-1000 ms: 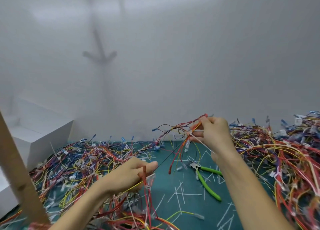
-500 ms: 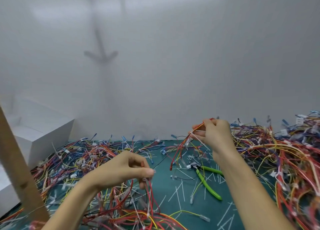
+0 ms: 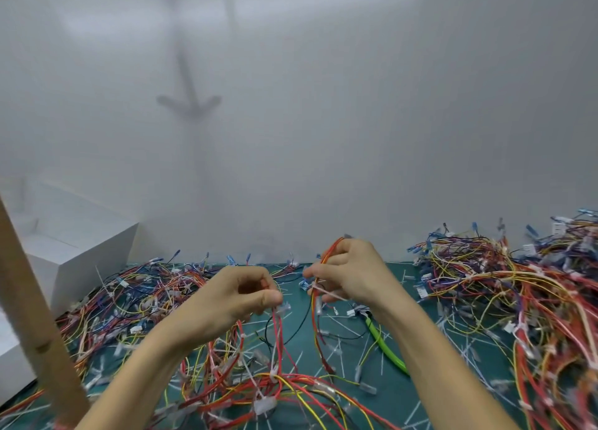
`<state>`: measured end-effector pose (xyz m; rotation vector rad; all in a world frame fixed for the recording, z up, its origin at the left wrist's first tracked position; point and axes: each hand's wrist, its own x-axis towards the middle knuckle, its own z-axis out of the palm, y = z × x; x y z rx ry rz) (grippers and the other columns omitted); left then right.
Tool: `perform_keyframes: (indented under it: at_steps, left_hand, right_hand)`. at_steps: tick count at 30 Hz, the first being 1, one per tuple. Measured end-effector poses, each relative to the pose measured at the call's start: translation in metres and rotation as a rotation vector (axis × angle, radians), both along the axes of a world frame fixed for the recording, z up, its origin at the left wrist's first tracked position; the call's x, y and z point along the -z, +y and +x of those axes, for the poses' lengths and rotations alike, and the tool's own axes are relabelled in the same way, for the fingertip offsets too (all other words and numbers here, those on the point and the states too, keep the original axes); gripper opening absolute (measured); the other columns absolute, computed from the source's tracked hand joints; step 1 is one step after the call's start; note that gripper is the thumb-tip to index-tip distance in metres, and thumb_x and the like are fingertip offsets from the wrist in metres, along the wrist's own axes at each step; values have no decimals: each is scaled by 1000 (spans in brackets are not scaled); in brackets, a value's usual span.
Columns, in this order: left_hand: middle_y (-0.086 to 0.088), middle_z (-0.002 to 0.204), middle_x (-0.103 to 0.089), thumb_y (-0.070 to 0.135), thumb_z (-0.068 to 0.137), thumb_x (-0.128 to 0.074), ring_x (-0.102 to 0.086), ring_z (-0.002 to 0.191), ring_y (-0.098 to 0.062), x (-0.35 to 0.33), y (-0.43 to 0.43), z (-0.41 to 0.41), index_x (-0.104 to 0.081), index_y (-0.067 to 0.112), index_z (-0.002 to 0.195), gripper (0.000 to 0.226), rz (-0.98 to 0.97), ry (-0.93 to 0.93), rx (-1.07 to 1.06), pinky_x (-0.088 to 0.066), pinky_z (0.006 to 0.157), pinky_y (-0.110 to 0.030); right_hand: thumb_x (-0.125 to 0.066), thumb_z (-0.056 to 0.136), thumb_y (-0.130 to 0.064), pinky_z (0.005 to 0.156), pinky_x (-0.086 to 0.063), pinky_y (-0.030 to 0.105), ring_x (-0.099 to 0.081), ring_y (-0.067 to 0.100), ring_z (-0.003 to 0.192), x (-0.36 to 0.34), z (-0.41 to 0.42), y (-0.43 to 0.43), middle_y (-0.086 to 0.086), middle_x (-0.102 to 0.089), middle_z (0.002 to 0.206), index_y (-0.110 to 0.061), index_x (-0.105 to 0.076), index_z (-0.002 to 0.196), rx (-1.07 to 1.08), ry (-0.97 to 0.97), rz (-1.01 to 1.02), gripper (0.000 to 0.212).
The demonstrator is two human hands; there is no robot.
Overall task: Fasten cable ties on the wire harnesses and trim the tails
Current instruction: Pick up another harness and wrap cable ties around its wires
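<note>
Your left hand [image 3: 236, 300] is pinching red wires [image 3: 277, 332]; your right hand [image 3: 351, 274] is gripping the harness [image 3: 314, 326] and tie [image 3: 331, 295] above the mat [image 3: 391, 403]. Strands are dangling loose, so one is likely escaping the loop or snagging the pile [image 3: 226, 384]

Bare hands [image 3: 241, 300], bare forearms [image 3: 430, 348]

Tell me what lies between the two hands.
Head view: between left hand and right hand, only teal mat and a blue connector show.
</note>
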<state>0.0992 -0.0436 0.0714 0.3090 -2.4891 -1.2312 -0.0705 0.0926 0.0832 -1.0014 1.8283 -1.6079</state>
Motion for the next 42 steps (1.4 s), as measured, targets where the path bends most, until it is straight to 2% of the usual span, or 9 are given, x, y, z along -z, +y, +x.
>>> perform_keyframes:
  at_steps: [4, 10, 15, 19, 23, 26, 31, 37, 42]
  left_hand:
    - [10, 62, -60, 34, 78, -77, -48, 56, 2, -4, 9, -9, -69, 24, 66, 17, 61, 17, 104, -37, 57, -8]
    - [11, 69, -57, 61, 78, -70, -45, 63, 0, 6, 7, -10, -73, 25, 82, 36, -75, -61, 77, -35, 61, -12]
    - [9, 102, -70, 40, 94, -62, -67, 88, -5, 11, 4, -10, -67, 33, 105, 14, 13, -118, -17, -53, 71, -23]
    - [7, 109, -73, 37, 99, -54, -72, 94, -13, 8, 21, -20, -66, 20, 111, 24, 41, -186, 112, -56, 69, -25]
    - [4, 99, -76, 26, 99, -57, -74, 81, -16, 6, 40, -36, -60, 21, 113, 16, 74, -106, 70, -54, 63, -21]
    - [4, 92, -76, 11, 96, -50, -73, 75, -14, 7, 42, -58, -59, 23, 107, 19, 83, -90, -124, -53, 61, -24]
    - [-1, 104, -69, 3, 98, -44, -66, 75, -13, 2, 34, -109, -58, 11, 113, 22, 531, -62, -375, -52, 61, -25]
    - [-4, 82, -61, 4, 96, -46, -54, 67, -17, 11, 38, -175, -56, 11, 82, 19, 1031, 301, -695, -42, 59, -28]
    - [-1, 78, -67, 6, 90, -52, -62, 71, -17, 57, 62, -201, -63, 12, 88, 13, 1098, 625, -981, -47, 68, -28]
  right_hand:
    - [-61, 93, 1, 58, -61, 32, -74, 24, 66, 4, -4, -5, 26, -72, 90, -2, -47, 88, 144, -79, -125, 15]
    - [-53, 100, -3, 57, -59, 23, -76, 24, 72, -7, -24, 7, 22, -72, 92, 2, -51, 94, 367, -262, -427, 8]
    - [-50, 101, -2, 61, -60, 23, -76, 23, 72, -14, -30, 17, 15, -73, 77, 2, -50, 85, 402, -319, -568, 16]
    - [-49, 102, -2, 65, -61, 25, -76, 26, 80, -18, -34, 21, 22, -69, 93, -3, -46, 85, 439, -349, -648, 17]
    - [-50, 101, -3, 60, -59, 22, -76, 24, 75, -22, -34, 24, 24, -69, 97, 6, -53, 103, 362, -390, -623, 10]
    - [-51, 100, -2, 53, -58, 26, -73, 22, 61, -29, -32, 30, 17, -70, 81, 1, -53, 100, 285, -400, -625, 3]
    - [-45, 101, -6, 38, -42, 22, -48, 13, 39, -39, -37, 44, 3, -53, 56, -10, -56, 93, 274, -287, -480, 14]
    - [-45, 103, -8, 44, -42, 24, -45, 15, 46, -40, -43, 53, 3, -48, 60, -15, -68, 102, 141, 77, -141, 24]
    - [-49, 94, -6, 53, -48, 32, -57, 16, 55, -37, -42, 48, 2, -59, 66, -23, -71, 87, 202, 249, -10, 28]
